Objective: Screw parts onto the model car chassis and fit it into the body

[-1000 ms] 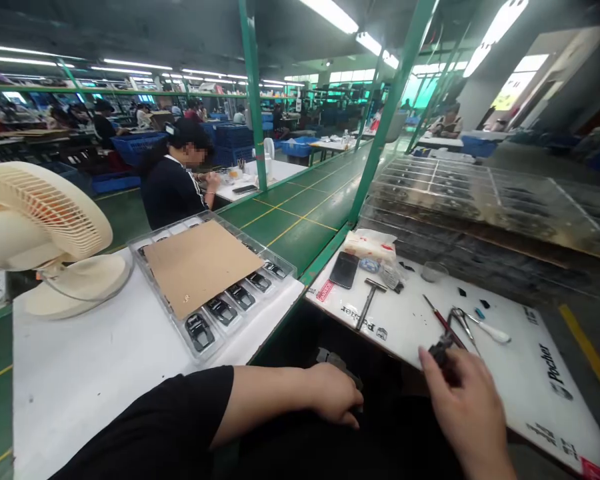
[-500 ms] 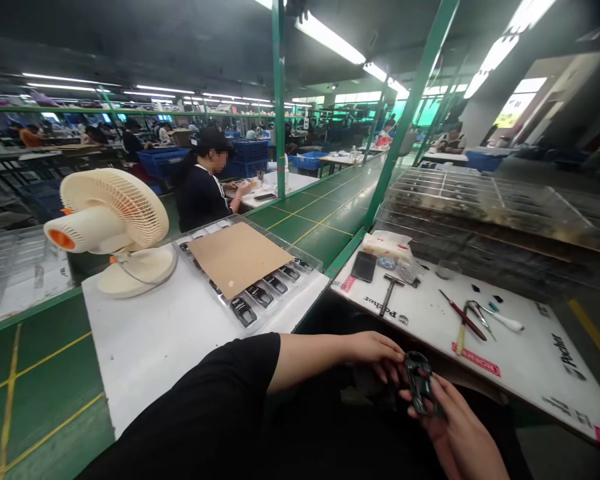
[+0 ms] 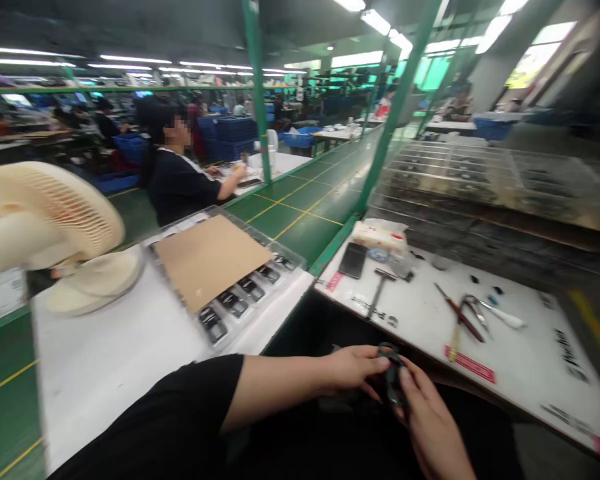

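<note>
Two hands work close together over the lap. The right hand has a small dark buckle pinched upright, fingers curled round one side. The left hand comes in from the other side, fingers together, tips at the buckle's edge; blur hides how firm that contact is. Looks like a sound hold: two-sided, piece kept close in, clear of the bench edge. Just ahead, a white work board carries a red-handled awl, pliers, a small hammer and a phone. Left of it sits a clear plastic tray of dark metal buckles, partly under a cardboard sheet, beside a cream desk fan. Farther off: a green conveyor belt, a co-worker, and stacked clear trays.
</note>
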A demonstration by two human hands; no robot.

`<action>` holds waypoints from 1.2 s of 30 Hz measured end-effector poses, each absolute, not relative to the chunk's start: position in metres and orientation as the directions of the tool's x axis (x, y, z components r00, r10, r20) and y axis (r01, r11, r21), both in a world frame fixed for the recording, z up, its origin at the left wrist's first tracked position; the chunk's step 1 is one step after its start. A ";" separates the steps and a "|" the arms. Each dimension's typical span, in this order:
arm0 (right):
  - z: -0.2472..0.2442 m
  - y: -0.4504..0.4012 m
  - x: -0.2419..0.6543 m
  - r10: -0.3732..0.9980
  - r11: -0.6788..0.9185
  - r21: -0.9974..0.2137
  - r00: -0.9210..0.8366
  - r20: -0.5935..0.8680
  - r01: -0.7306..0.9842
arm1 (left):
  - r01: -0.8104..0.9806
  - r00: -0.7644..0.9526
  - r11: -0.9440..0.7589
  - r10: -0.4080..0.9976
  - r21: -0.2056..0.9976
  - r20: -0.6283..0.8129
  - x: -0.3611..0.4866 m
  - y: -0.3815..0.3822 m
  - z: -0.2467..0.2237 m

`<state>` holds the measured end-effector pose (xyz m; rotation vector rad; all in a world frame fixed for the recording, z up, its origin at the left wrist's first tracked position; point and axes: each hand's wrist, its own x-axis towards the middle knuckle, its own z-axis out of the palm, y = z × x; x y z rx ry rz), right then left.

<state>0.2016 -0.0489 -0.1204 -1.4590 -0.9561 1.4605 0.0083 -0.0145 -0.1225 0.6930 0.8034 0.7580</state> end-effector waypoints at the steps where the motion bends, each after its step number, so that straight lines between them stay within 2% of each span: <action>1: -0.116 -0.048 0.201 0.947 -0.320 -0.947 0.011 -0.320 0.016 | -0.344 0.456 0.541 0.811 0.768 -0.367 0.007 -0.018 -0.118; 4: -0.092 -0.039 0.199 0.974 -0.103 -0.971 -0.176 -0.143 0.215 | -0.420 0.421 0.525 0.835 0.740 -0.354 0.001 -0.023 -0.101; 7: -0.065 -0.025 0.208 0.952 0.169 -0.910 -0.301 0.051 0.379 | -0.484 0.400 0.559 0.826 0.673 -0.398 -0.003 -0.021 -0.083; 10: -0.047 -0.010 0.235 0.946 0.227 -0.850 -0.317 0.075 0.475 | -0.523 0.354 0.611 0.790 0.594 -0.500 -0.004 -0.016 -0.066; 13: -0.036 0.017 0.275 0.980 0.193 -0.769 -0.162 0.117 0.610 | -0.549 0.283 0.602 0.786 0.580 -0.549 -0.003 -0.003 -0.052; 16: -0.019 0.064 0.310 0.995 0.097 -0.621 -0.059 0.081 0.778 | -0.571 0.221 0.570 0.800 0.591 -0.558 0.002 0.029 -0.034; 19: 0.002 0.125 0.326 0.994 0.063 -0.251 -0.082 -0.067 0.966 | -0.563 0.214 0.505 0.854 0.654 -0.475 0.021 0.082 -0.007; 20: 0.007 0.145 0.326 0.991 0.083 -0.210 -0.103 -0.090 0.974 | -0.574 0.190 0.458 0.881 0.679 -0.433 0.030 0.103 0.003; 24: 0.008 0.201 0.314 0.977 0.134 -0.127 -0.153 -0.150 0.983 | -0.659 0.214 0.354 0.934 0.664 -0.285 0.075 0.186 0.035; 27: -0.008 0.213 0.305 0.974 0.136 -0.087 -0.150 -0.172 0.987 | -0.685 0.285 0.350 0.936 0.639 -0.208 0.099 0.238 0.038; 31: -0.025 0.212 0.305 0.969 0.137 -0.086 -0.152 -0.195 0.987 | -0.662 0.369 0.393 0.912 0.638 -0.179 0.108 0.284 0.016; 36: -0.027 0.218 0.320 0.958 0.132 -0.152 -0.166 -0.234 0.979 | -0.662 0.353 0.412 0.908 0.626 -0.225 0.103 0.299 -0.015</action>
